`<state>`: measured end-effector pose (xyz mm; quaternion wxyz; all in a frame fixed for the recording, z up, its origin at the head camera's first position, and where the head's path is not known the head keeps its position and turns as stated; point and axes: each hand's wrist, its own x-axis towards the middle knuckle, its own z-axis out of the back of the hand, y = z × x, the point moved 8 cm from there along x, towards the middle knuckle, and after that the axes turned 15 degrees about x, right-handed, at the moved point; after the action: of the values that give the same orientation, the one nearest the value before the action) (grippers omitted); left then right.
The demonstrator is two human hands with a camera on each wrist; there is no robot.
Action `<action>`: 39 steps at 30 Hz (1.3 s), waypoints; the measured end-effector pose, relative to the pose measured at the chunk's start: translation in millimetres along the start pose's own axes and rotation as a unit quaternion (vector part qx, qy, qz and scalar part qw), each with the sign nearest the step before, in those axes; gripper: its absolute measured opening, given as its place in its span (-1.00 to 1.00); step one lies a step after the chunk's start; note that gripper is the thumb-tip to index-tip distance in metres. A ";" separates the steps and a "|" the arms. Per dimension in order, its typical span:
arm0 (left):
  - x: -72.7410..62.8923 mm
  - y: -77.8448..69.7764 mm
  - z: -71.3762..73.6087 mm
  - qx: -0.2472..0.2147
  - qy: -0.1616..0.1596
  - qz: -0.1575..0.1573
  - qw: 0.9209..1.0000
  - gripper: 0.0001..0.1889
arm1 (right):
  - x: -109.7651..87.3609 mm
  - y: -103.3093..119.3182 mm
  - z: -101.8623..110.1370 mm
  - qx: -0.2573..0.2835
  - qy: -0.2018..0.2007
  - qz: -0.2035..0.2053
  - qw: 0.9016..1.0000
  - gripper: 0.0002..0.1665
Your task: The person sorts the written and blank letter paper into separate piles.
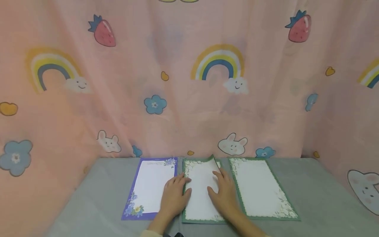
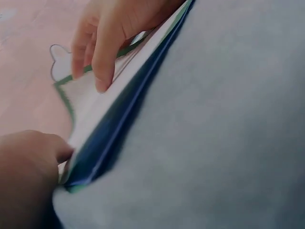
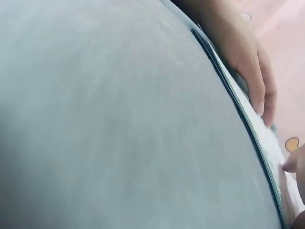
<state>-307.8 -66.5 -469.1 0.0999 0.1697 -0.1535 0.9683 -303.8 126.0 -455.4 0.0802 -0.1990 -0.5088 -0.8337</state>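
1. Nearest the head camera, at the lower edge: a pale sleeve cuff (image 1: 150, 233), behind the left grip (image 1: 175, 194).
2. Left grip unclenched, fingers spread, thumb and fingertips at the left border of the middle green-bordered sheet (image 1: 199, 197).
3. Right grip (image 1: 224, 194) over the right side of the same sheet, fingers lightly bent; cannot tell whether pinching the paper's edge or merely resting on it.
4. Middle green-bordered sheet thus between both grips, mostly flat on the grey desk (image 1: 91, 197), far right corner curled up just beyond the right grip. Dark layered edge below the white face in the left wrist view; possibly more than one leaf, too blurred to count.
5. Probably light, thin and springy, fairly smooth, easy to crease or tear. Best taken by the border, most readily at the raised corner beyond the right grip: pinch softly, steadying with the left grip.
6. Counted: two grips; three papers side by side. One purple-bordered sheet (image 1: 152, 191) left of the left grip and partly hidden by it, one in the middle, one right-hand green-bordered sheet (image 1: 262, 191) right of the right grip.
7. Beyond both grips, one pink curtain (image 1: 177, 33), printed with two strawberries (image 1: 105, 34) and three rabbit heads (image 1: 233, 146).
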 end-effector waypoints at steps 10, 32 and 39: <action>1.5 -1.1 -1.4 0.007 0.003 0.008 1.000 -0.70 | 1.2 -21.3 29.5 0.114 -0.100 -0.056 0.987 -0.48; -0.8 -1.2 2.1 0.013 -0.003 0.009 1.000 -0.68 | -3.4 -19.7 43.3 0.209 -0.193 -0.061 0.957 -0.88; 1.1 -3.2 2.6 0.013 -0.002 0.003 1.000 -0.68 | -3.0 -16.3 45.0 0.190 -0.186 -0.042 0.963 -0.87</action>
<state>-307.2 -64.2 -465.6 0.0945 0.1728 -0.1415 0.9701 -295.3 173.1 -451.9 -0.0148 -0.3099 -0.6717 -0.6728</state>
